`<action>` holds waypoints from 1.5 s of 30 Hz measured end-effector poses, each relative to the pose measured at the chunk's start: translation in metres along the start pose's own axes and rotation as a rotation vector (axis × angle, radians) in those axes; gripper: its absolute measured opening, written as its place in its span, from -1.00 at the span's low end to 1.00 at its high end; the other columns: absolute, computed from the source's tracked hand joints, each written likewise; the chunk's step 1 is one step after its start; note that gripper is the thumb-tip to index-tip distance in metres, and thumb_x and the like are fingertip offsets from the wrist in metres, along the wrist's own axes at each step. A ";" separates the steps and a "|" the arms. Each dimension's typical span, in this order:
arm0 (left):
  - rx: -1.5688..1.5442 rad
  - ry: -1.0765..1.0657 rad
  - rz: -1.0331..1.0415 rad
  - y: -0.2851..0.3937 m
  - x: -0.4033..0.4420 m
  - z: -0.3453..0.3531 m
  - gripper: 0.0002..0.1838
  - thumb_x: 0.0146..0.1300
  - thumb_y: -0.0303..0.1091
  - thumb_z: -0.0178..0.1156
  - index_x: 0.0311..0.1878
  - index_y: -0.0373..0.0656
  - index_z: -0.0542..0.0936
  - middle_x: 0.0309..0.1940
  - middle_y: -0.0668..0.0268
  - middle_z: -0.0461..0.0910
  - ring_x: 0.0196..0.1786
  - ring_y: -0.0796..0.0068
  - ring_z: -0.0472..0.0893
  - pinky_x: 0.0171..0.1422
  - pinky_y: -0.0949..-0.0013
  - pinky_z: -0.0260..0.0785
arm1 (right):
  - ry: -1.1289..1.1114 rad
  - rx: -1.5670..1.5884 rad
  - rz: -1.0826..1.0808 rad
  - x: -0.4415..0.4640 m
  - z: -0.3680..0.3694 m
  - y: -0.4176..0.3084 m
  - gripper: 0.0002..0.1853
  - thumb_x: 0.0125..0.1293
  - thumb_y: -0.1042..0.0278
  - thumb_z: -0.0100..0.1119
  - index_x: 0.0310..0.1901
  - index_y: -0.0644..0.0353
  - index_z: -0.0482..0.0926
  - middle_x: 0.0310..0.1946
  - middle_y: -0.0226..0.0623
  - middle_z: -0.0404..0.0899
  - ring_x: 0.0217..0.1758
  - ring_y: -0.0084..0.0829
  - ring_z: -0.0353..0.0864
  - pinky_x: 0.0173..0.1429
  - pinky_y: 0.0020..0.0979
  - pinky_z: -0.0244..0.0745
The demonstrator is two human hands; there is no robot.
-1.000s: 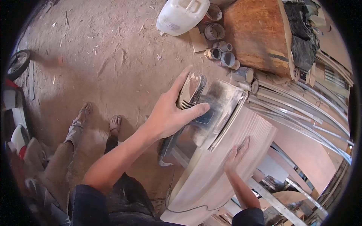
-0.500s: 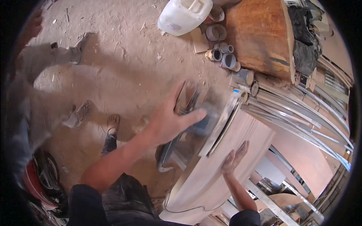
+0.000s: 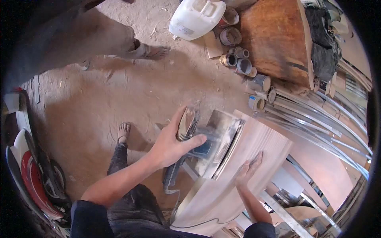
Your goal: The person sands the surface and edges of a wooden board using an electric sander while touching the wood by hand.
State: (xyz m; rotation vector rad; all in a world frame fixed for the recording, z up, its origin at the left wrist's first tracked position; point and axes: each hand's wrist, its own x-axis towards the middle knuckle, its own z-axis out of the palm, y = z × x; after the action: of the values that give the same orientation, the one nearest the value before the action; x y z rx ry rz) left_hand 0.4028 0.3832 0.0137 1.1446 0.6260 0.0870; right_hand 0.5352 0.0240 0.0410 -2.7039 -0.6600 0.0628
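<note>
A dusty power sander (image 3: 203, 144) is gripped by my left hand (image 3: 172, 141), its fingers wrapped round the handle and the thumb on top. The sander's flat plate stands against the left edge of a pale curved wooden panel (image 3: 222, 190). My right hand (image 3: 251, 166) rests on the panel's face, to the right of the sander, with its fingers stretched out. A thin cord (image 3: 198, 227) runs from the sander's rear and lies across the lower part of the panel.
A white jerrycan (image 3: 196, 18), several used cans (image 3: 230, 36) and a large wooden slab (image 3: 274, 37) stand at the top. Metal strips (image 3: 317, 123) lie at the right. Another person's leg (image 3: 95, 33) is at the upper left, above a red motorbike (image 3: 33, 178).
The other person has walked from the left side towards the top of the view. The sander in my left hand has moved lower in view along the panel's edge. My right hand stays on the panel.
</note>
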 end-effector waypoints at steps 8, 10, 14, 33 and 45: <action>0.041 -0.004 -0.013 0.008 0.023 -0.003 0.12 0.18 0.16 0.40 0.63 -0.14 0.03 0.44 -0.17 0.35 0.47 -0.03 0.39 0.58 0.14 0.12 | -0.030 -0.028 -0.002 0.004 -0.001 0.000 -0.26 0.57 0.04 -0.13 0.54 0.45 0.00 0.57 0.23 -0.07 0.67 0.10 -0.13 0.67 0.01 -0.22; 0.025 -0.075 -0.194 0.006 -0.019 -0.008 0.14 0.20 -0.07 0.46 0.65 -0.21 -0.05 0.57 -0.04 0.11 0.61 0.15 0.12 0.66 0.14 -0.07 | -0.063 -0.046 -0.002 -0.001 -0.006 -0.001 -0.26 0.59 0.05 -0.16 0.56 0.45 -0.06 0.58 0.21 -0.13 0.68 0.05 -0.18 0.68 -0.05 -0.25; -0.164 -0.090 -0.224 -0.020 -0.081 -0.002 0.13 0.21 -0.15 0.47 0.65 -0.16 -0.09 0.51 -0.04 0.21 0.57 0.13 0.19 0.64 0.14 -0.04 | -0.044 -0.029 0.006 0.002 -0.004 -0.003 -0.26 0.57 0.04 -0.14 0.54 0.45 -0.01 0.57 0.25 -0.08 0.65 0.12 -0.11 0.66 0.03 -0.21; 0.034 -0.123 -0.002 -0.045 -0.057 -0.013 0.12 0.18 -0.08 0.48 0.65 -0.10 -0.02 0.34 -0.06 0.44 0.39 0.15 0.45 0.49 0.16 0.21 | -0.070 0.034 0.056 0.004 -0.002 -0.020 -0.31 0.60 0.16 -0.21 0.56 0.44 -0.06 0.60 0.17 -0.13 0.67 0.06 -0.13 0.68 -0.05 -0.20; 0.019 -0.153 -0.164 -0.058 -0.142 -0.011 0.17 0.10 -0.26 0.54 0.64 -0.22 -0.04 0.21 -0.02 0.51 0.30 0.23 0.51 0.46 0.21 0.24 | -0.047 -0.032 0.013 0.003 -0.002 -0.015 -0.31 0.59 0.13 -0.19 0.55 0.46 -0.01 0.59 0.21 -0.08 0.67 0.08 -0.13 0.67 -0.04 -0.17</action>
State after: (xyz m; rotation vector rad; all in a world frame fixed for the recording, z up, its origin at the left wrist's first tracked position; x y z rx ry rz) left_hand 0.2657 0.3140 0.0194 1.1027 0.5823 -0.1455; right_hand 0.5316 0.0378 0.0480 -2.7450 -0.6627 0.1206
